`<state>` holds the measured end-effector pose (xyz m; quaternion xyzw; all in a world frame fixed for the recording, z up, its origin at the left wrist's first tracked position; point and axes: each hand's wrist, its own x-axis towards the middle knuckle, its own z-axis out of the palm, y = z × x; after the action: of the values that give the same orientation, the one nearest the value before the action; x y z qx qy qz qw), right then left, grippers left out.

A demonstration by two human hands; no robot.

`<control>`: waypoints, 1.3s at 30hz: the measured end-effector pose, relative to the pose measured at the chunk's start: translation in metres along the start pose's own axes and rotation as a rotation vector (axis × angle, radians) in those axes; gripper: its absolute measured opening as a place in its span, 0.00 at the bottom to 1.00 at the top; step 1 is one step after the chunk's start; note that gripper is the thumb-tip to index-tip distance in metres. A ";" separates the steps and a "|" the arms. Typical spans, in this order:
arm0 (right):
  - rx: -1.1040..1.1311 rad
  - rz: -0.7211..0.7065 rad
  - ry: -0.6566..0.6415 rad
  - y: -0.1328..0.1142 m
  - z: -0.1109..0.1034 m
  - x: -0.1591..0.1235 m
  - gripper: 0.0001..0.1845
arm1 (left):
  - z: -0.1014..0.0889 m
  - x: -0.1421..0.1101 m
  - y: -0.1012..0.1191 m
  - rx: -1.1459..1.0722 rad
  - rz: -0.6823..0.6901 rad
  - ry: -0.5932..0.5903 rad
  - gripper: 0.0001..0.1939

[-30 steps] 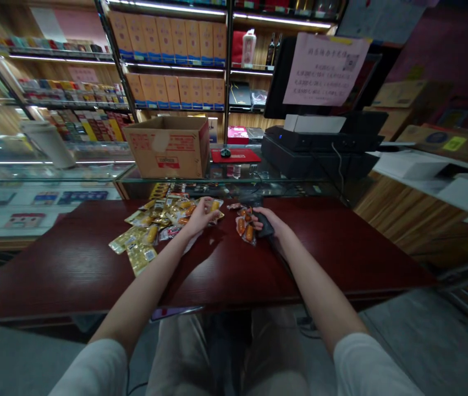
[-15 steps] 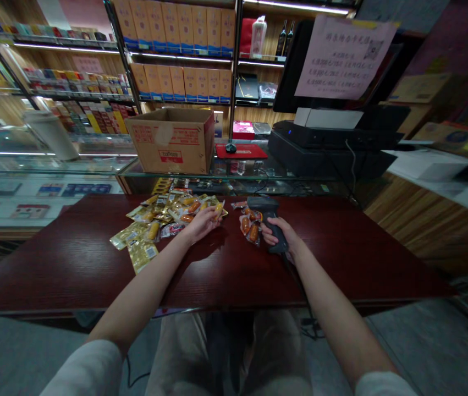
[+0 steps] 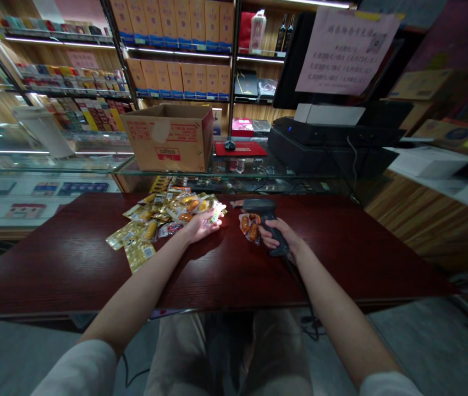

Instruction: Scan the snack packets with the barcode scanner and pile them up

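My right hand [image 3: 277, 234] grips the handle of a black barcode scanner [image 3: 260, 208], whose head is raised and points left. My left hand [image 3: 199, 224] is turned palm up and holds a small clear snack packet [image 3: 214, 212] a little above the dark red table [image 3: 341, 258]. To its left lies a pile of yellow and orange snack packets [image 3: 155, 217]. A smaller group of orange snack packets [image 3: 249, 227] lies just left of the scanner, between my two hands.
A cardboard box [image 3: 170, 137] stands on the glass counter [image 3: 93, 165] behind the table. A black register with a printer [image 3: 328, 140] and a paper notice [image 3: 345, 52] stands at the right. Shelves of boxed goods [image 3: 180, 49] fill the back wall.
My right hand lifted the scanner off the table and stood it upright. My left hand picked one packet from the pile and turned palm up with it.
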<state>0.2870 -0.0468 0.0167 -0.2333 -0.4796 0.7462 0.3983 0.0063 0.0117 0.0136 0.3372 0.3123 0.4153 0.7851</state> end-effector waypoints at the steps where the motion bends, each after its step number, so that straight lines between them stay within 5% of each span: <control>1: -0.003 0.005 -0.007 0.000 0.000 0.000 0.15 | -0.002 0.002 -0.001 0.019 0.018 0.003 0.04; 6: -0.009 0.007 0.016 -0.001 0.001 0.000 0.16 | -0.006 0.009 -0.006 0.323 0.157 -0.008 0.09; 12: 0.024 -0.032 0.121 -0.007 -0.002 -0.001 0.13 | -0.005 0.005 -0.004 1.374 0.753 0.368 0.19; 17: 0.027 -0.049 0.183 -0.010 -0.008 0.000 0.13 | -0.015 0.000 0.002 1.701 0.836 0.628 0.19; 19: 0.021 -0.042 0.199 -0.010 -0.011 0.000 0.14 | -0.017 0.001 0.003 1.717 0.872 0.598 0.24; 24: 0.023 -0.037 0.237 -0.011 -0.017 -0.001 0.13 | -0.014 0.010 -0.009 1.823 0.828 0.190 0.22; 33: 0.045 -0.068 0.335 -0.016 -0.028 -0.005 0.14 | -0.015 0.019 -0.014 1.833 0.761 0.380 0.12; 39: 0.052 -0.095 0.361 -0.018 -0.038 -0.004 0.17 | 0.022 0.076 -0.008 1.740 0.603 0.193 0.29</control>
<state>0.3233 -0.0262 0.0162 -0.3301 -0.3913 0.6847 0.5187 0.0617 0.0674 0.0040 0.8390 0.4772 0.2474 0.0846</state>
